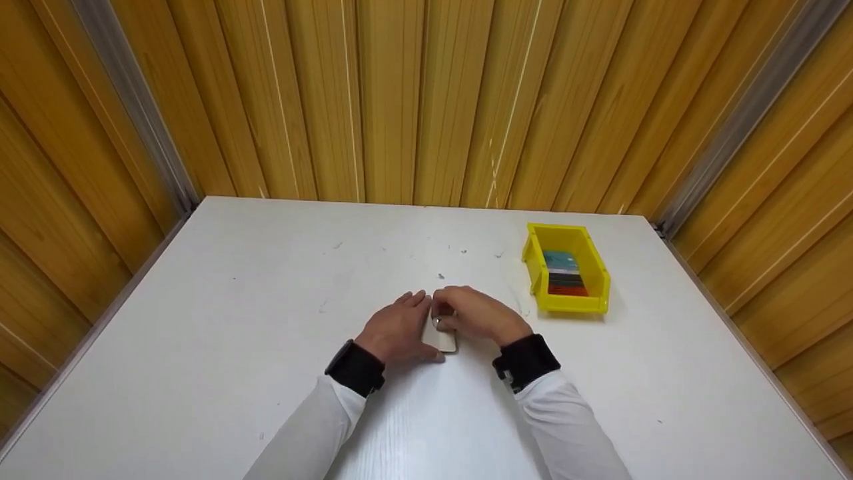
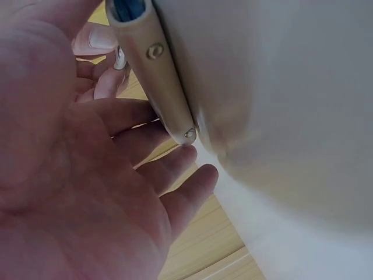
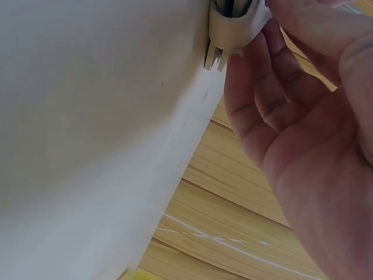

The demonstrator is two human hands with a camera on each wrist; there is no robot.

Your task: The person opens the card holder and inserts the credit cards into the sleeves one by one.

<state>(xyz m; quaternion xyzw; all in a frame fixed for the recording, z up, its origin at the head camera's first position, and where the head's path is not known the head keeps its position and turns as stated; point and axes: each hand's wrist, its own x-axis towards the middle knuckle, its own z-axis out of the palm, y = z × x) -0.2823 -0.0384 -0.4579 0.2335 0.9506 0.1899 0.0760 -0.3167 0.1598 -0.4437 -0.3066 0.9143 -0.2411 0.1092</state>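
Observation:
A small flat beige case (image 1: 445,343) with rounded edges lies between both hands on the white table. Metal rivets stud its side, and dark blue shows inside its open end in the left wrist view. My left hand (image 1: 398,327) holds the case from the left, its thumb along the near end and fingertips by the far end. Over the case's right part, my right hand (image 1: 478,313) pinches a small shiny metal piece (image 1: 438,322) between thumb and fingers; its exact kind I cannot tell. Two short prongs jut below the case in the right wrist view.
A yellow bin (image 1: 574,305) stands at the back right of the white table (image 1: 220,320), with several flat teal, black and red items (image 1: 564,273) inside. Wood-patterned walls rise behind and on both sides. Small dark marks dot the tabletop.

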